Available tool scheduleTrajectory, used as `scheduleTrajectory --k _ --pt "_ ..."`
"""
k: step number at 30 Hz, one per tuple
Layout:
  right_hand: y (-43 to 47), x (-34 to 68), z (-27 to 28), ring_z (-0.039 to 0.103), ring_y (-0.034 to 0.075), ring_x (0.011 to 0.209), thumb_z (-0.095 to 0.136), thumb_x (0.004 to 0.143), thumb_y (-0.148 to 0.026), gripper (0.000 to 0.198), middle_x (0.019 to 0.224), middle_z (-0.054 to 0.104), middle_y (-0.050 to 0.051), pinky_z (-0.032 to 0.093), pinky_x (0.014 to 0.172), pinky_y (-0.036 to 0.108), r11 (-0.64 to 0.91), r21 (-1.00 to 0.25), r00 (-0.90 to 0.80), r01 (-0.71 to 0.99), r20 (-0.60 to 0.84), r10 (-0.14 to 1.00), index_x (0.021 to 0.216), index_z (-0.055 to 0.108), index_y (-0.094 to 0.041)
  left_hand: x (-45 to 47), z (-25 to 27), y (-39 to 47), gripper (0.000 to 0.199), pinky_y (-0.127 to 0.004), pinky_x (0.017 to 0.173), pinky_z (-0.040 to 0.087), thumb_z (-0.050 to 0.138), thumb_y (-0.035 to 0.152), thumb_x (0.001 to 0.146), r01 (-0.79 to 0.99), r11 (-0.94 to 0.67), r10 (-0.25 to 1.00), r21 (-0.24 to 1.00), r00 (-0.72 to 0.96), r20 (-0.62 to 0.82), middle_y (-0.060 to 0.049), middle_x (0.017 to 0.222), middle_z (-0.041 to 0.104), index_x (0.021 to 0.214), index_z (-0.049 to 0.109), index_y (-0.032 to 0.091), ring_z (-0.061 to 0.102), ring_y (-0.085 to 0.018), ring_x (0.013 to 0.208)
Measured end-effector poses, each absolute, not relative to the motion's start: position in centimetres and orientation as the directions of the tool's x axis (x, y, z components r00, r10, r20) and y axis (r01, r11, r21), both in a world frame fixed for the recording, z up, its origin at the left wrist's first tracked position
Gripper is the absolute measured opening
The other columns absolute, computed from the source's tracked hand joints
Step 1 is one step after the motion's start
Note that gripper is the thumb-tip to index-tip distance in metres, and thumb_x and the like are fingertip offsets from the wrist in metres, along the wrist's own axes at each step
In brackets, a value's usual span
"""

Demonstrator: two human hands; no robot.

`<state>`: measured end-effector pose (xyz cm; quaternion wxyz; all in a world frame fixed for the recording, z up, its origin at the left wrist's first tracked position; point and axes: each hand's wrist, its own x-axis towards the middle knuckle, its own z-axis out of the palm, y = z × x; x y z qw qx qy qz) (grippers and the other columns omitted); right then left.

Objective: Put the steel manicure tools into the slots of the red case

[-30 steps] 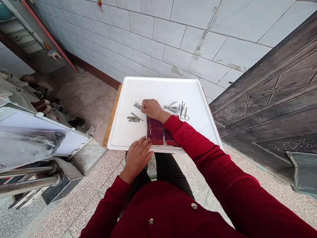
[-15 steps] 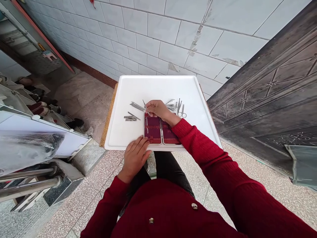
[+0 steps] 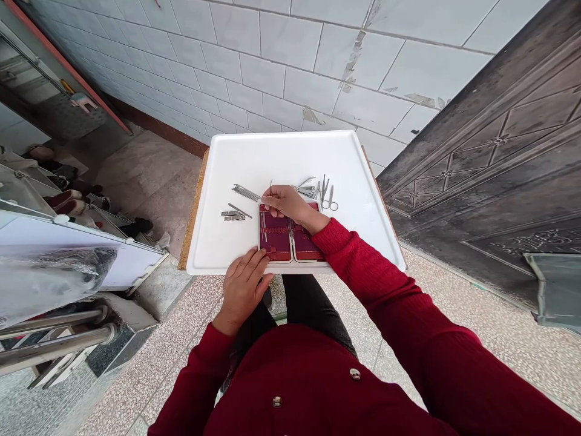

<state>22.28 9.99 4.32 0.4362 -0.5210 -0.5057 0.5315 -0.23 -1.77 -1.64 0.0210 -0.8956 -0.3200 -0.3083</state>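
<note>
A dark red manicure case (image 3: 276, 246) lies open on the white tray (image 3: 204, 242), with a thin tool in its left half. My right hand (image 3: 285, 201) is closed in a pinch over the top of that half. It holds a slim metal manicure tool (image 3: 271, 183), whose tip shows above the fingers; the rest is hidden. My left hand (image 3: 246, 275) rests with fingers stretched out at the case's front left corner. Left of the case are nail clippers (image 3: 233, 216), a thin metal stick (image 3: 240, 210) and several slim metal tools (image 3: 246, 193).
Small scissors (image 3: 331, 200) and other metal tools (image 3: 308, 190) lie behind the case on the right. A tiled wall (image 3: 263, 79) stands behind the tray. On the right is a dark patterned metal door (image 3: 454, 169); a shoe rack (image 3: 68, 206) stands at the left.
The tool in my right hand has turned more upright, and the hand has come slightly lower over the case. My left hand stays at the case's corner. The view has shifted a little.
</note>
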Motion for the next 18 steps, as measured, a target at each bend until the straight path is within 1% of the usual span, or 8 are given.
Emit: scheduleTrajectory --k 4,8,12,15,17,18 --pt "9.79 22.09 4.63 0.054 0.005 0.044 0.053 0.102 -0.013 0.023 0.065 0.066 -0.002 0.035 0.039 0.015 -0.065 -0.982 -0.084 0.177 -0.081 0.993 0.082 0.064 -0.014 -0.17 -1.63 -1.77 0.036 -0.042 0.109 0.047 0.061 0.026 0.102 0.591 -0.790 0.568 0.165 0.603 0.560 -0.010 0.135 0.073 0.138 0.060 0.020 0.064 -0.027 0.133" --pt "9.73 22.16 4.61 0.057 0.006 0.045 0.047 0.104 -0.011 0.026 0.069 0.069 -0.001 0.040 0.041 0.017 -0.049 -0.970 -0.131 0.240 -0.082 0.988 0.084 0.063 -0.014 -0.17 -1.67 -1.75 0.037 -0.042 0.109 0.047 0.061 0.026 0.102 0.589 -0.792 0.563 0.161 0.602 0.566 -0.011 0.134 0.073 0.138 0.060 0.020 0.065 -0.027 0.133" --pt "9.67 22.45 4.64 0.055 0.007 0.040 0.048 0.103 -0.010 0.026 0.055 0.063 -0.004 0.042 0.043 0.017 -0.068 -0.949 -0.135 0.306 -0.114 0.984 0.085 0.066 -0.014 -0.23 -1.76 -1.77 0.038 -0.043 0.110 0.047 0.059 0.027 0.103 0.590 -0.789 0.575 0.174 0.608 0.547 -0.011 0.135 0.073 0.140 0.060 0.021 0.063 -0.027 0.135" --pt "9.65 22.63 4.57 0.056 0.008 0.039 0.056 0.099 -0.010 0.017 0.051 0.062 -0.004 0.042 0.043 0.017 -0.070 -0.945 -0.099 0.319 -0.106 0.989 0.087 0.066 -0.013 -0.23 -1.81 -1.80 0.039 -0.043 0.110 0.046 0.058 0.027 0.103 0.589 -0.786 0.584 0.187 0.606 0.540 -0.011 0.136 0.072 0.142 0.060 0.022 0.063 -0.027 0.136" --pt "9.62 22.67 4.40 0.058 0.009 0.041 0.061 0.095 -0.009 0.008 0.053 0.064 -0.005 0.044 0.044 0.017 -0.055 -0.950 -0.064 0.307 -0.078 0.995 0.098 0.066 -0.013 -0.21 -1.80 -1.81 0.038 -0.043 0.111 0.046 0.059 0.027 0.103 0.590 -0.786 0.582 0.186 0.604 0.545 -0.011 0.136 0.072 0.141 0.060 0.022 0.063 -0.027 0.135" --pt "9.59 22.66 4.30 0.059 0.009 0.042 0.063 0.093 -0.008 0.016 0.055 0.064 -0.006 0.046 0.045 0.018 -0.045 -0.954 -0.043 0.296 -0.060 0.997 0.107 0.065 -0.014 -0.20 -1.78 -1.82 0.038 -0.042 0.111 0.046 0.059 0.027 0.103 0.589 -0.787 0.580 0.184 0.603 0.548 -0.011 0.136 0.072 0.141 0.060 0.021 0.063 -0.027 0.135"
